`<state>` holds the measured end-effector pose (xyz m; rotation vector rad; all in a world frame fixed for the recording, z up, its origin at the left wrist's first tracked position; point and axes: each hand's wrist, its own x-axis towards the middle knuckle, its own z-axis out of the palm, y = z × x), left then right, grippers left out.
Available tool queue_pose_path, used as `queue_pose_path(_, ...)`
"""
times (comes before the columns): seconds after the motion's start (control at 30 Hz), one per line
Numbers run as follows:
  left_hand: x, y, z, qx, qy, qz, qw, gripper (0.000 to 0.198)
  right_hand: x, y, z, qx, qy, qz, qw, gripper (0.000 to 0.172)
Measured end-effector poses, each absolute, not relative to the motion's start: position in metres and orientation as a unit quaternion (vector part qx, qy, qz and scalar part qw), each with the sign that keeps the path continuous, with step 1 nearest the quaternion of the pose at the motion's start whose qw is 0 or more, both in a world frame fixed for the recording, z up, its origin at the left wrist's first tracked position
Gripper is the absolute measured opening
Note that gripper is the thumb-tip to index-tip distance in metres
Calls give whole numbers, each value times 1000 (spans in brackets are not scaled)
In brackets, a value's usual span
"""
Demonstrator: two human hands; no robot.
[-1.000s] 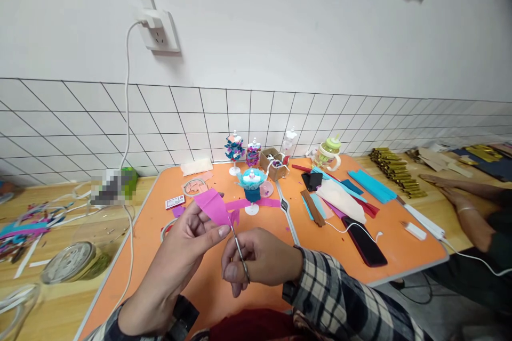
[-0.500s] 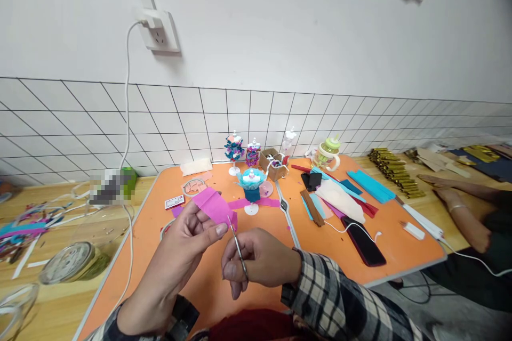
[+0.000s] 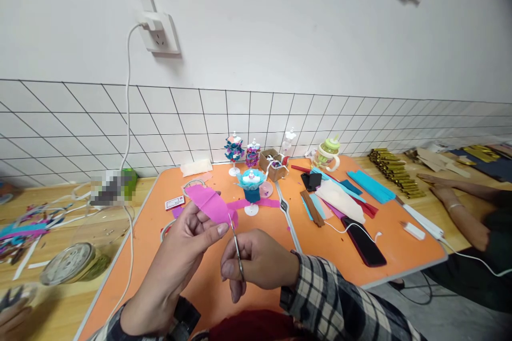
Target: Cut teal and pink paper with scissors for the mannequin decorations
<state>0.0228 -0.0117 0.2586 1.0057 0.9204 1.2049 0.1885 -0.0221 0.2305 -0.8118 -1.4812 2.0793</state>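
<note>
Between the thumb and fingers of my left hand (image 3: 192,242) is a piece of pink crepe paper (image 3: 208,203), its upper edge rounded. My right hand (image 3: 256,264) is closed on small metal scissors (image 3: 238,250), whose tips are at the paper's right edge. Just beyond my hands stands a small dress-form stand (image 3: 252,194) wearing a blue ruffled top. A pink paper strip (image 3: 270,203) lies across the orange table (image 3: 208,293) behind it.
Decorated mini dress forms (image 3: 234,152) and a cardboard box (image 3: 276,170) stand at the back, with a green-lidded bottle (image 3: 328,153). Coloured paper strips (image 3: 370,186) and a phone (image 3: 364,242) lie right. Another person's hands (image 3: 448,197) rest far right; a further hand (image 3: 14,314) shows lower left.
The paper in my left hand has turned slightly and spread leftward, showing a rounder edge. The scissors have shifted slightly left. Another person's hand has come into view at lower left.
</note>
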Motion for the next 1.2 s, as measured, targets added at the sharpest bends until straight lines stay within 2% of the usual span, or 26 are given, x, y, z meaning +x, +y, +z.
queue_pose_path(0.47, 20, -9, 258, 440, 457, 510, 581, 33, 183, -23, 227, -323, -554, 732, 230, 56)
queue_pose_path(0.57, 16, -8, 262, 460, 454, 490, 585, 38, 186, -22, 231, -298, -549, 750, 216, 59)
queue_pose_path(0.73, 12, -7, 274, 476, 444, 461, 604, 57, 191, -20, 234, -277, -562, 758, 181, 59)
queue_pose_path(1.0, 12, -6, 275, 439, 436, 492, 613, 52, 191, -17, 226, -275, -567, 757, 171, 54)
queue_pose_path(1.2, 5, 0, 274, 478, 419, 466, 616, 54, 194, -14, 227, -250, -568, 771, 144, 60)
